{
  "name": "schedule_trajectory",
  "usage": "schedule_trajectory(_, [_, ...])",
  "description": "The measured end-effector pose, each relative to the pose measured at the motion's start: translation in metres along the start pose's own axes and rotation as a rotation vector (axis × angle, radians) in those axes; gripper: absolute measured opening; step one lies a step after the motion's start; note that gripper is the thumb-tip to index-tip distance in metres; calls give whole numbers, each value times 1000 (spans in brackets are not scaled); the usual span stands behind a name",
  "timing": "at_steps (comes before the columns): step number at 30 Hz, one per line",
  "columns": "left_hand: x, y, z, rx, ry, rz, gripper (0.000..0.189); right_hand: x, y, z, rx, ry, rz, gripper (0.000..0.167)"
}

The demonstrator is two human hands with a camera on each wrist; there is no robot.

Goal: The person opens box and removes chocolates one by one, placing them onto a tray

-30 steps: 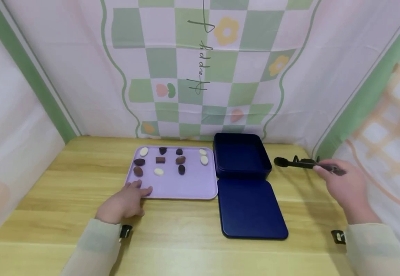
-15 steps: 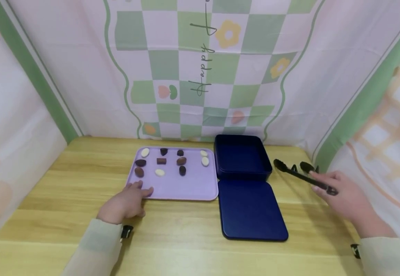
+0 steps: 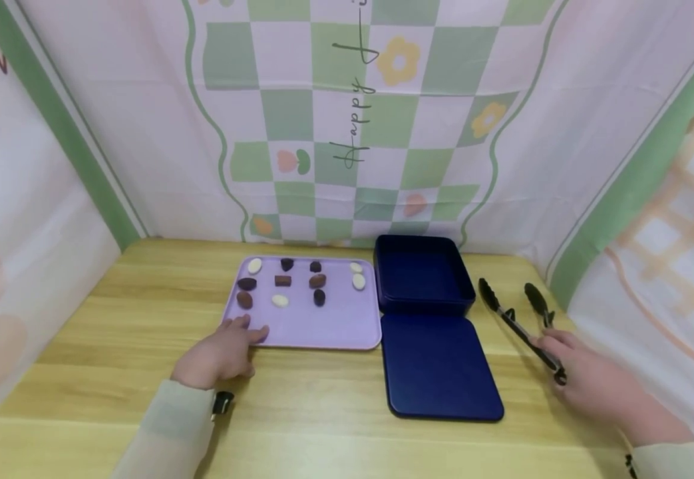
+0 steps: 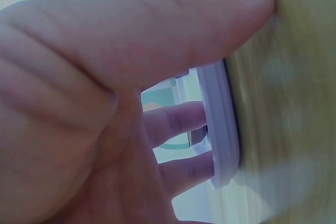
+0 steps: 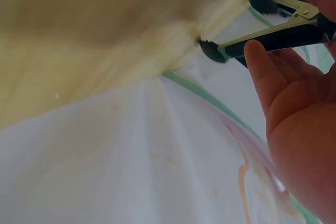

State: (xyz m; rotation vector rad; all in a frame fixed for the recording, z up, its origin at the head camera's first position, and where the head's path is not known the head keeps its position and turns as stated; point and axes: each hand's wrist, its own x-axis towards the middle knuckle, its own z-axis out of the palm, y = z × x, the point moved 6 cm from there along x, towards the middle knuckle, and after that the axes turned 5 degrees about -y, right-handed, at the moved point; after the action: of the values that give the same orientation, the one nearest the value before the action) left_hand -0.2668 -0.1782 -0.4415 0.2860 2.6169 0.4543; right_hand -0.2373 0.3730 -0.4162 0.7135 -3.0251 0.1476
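My left hand (image 3: 217,352) rests at the near left corner of a lilac tray (image 3: 335,326), fingers fairly straight over its rim. In the left wrist view two fingers reach over the tray edge (image 4: 219,119) and the thumb lies outside it, close to the tabletop. Several pieces that look like chocolates sit on the tray, among them a white oval (image 3: 280,301), a brown block (image 3: 283,281) and a dark round one (image 3: 319,297). At the right, my right hand (image 3: 598,379) grips black-and-metal tongs (image 3: 517,328); their two dark tips are spread apart with nothing between them.
A navy box (image 3: 424,269) stands without its cover beside the tray's right end, its inside bare. Its flat navy lid (image 3: 442,366) lies in front of it. The wooden table (image 3: 299,419) meets patterned cloth walls (image 3: 376,120) at the back and sides.
My right hand has moved nearer to me, and the tongs have swung to point away, their arms now showing well apart. My left hand keeps its place on the tray.
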Motion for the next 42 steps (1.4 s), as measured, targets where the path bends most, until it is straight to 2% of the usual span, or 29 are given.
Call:
schedule_trajectory(5, [-2,0,-1,-3,1,-1,77,-1,-3,8,1,-51,21,86])
schedule_trajectory(9, [-3,0,-1,-5,4,-6,76,0,-4,13,17,-87,4,84])
schedule_trajectory(13, [-2,0,-1,3,2,-2,77,2,-4,17,31,-136,-6,69])
schedule_trajectory(17, [-3,2,-1,10,0,3,77,10,-8,12,42,-189,23,53])
schedule_trajectory(23, [-4,1,0,5,-9,-18,74,27,-10,7,81,-299,79,43])
schedule_trajectory(29, [-3,0,0,2,-14,-28,73,38,-11,4,117,-311,76,30])
schedule_trajectory(36, [-4,-1,-1,6,-6,-19,75,44,-14,3,98,-310,59,27])
schedule_trajectory(40, [-4,0,-1,1,-13,-30,74,44,-15,5,111,-329,71,5])
schedule_trajectory(42, [-3,0,-1,-3,-16,-38,73,44,-15,7,119,-342,87,8])
